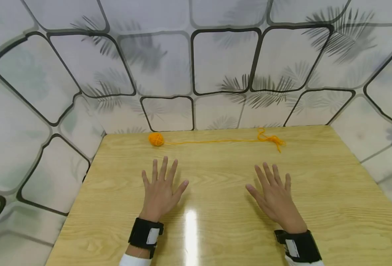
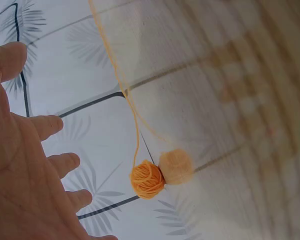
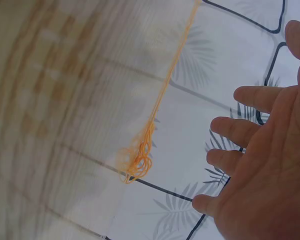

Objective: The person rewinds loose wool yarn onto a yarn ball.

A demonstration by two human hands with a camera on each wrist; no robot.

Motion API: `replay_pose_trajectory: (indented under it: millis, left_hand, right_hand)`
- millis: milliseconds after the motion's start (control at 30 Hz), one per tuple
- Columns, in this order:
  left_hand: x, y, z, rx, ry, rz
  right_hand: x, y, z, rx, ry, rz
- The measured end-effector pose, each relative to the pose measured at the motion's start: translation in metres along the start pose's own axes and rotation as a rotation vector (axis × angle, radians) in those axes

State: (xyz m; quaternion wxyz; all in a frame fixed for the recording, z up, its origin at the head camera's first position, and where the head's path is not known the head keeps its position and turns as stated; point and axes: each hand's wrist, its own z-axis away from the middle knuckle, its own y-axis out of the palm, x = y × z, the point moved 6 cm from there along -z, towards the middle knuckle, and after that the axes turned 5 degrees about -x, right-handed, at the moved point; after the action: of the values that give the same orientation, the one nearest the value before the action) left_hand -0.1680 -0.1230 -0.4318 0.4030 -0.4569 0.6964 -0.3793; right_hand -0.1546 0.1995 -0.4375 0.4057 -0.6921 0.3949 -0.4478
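The left hand [image 1: 161, 195] and the right hand [image 1: 277, 199] are both spreading their fingers, palms down, and holding nothing, above or on the pale yellow wood-grain desk [image 1: 216, 192]; whether they are touching it, I cannot tell; a round orange yarn ball [image 1: 156, 139] is sitting near the far edge, beyond the left fingertips; a thin orange yarn strand [image 1: 212, 141] is running almost straight from it to a loose orange yarn tangle [image 1: 271, 139], which is lying beyond the right fingertips; for good handling, the ball is probably asking for a soft pinch, since a nudge could be setting it rolling; the tangle is likely needing light fingertips, as a hard pull could be tightening its loops; one stray loop is reaching close to the far edge, where a white leaf-patterned wall covering [image 1: 226, 61] is rising just behind and leaving little room; bare desk is stretching between the hands, giving sideways room
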Motion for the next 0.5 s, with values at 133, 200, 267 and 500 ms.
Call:
replay_pose_trajectory:
  millis: [133,200,267,500]
  left_hand:
    - [0.002,0.001,-0.005,0.011,0.003,-0.006]
    - [0.004,0.001,-0.009,0.022,-0.003,-0.003]
    - [0.007,0.002,-0.015,0.039,-0.01,0.006]
    - [0.024,0.002,-0.044,0.07,-0.033,0.027]
  right_hand:
    - [0.004,0.003,-0.006,0.001,-0.014,-0.007]
    - [0.006,0.004,-0.012,-0.006,-0.025,-0.008]
    - [0.008,0.004,-0.018,-0.008,-0.035,-0.009]
    - [0.028,0.011,-0.049,0.039,-0.102,-0.057]
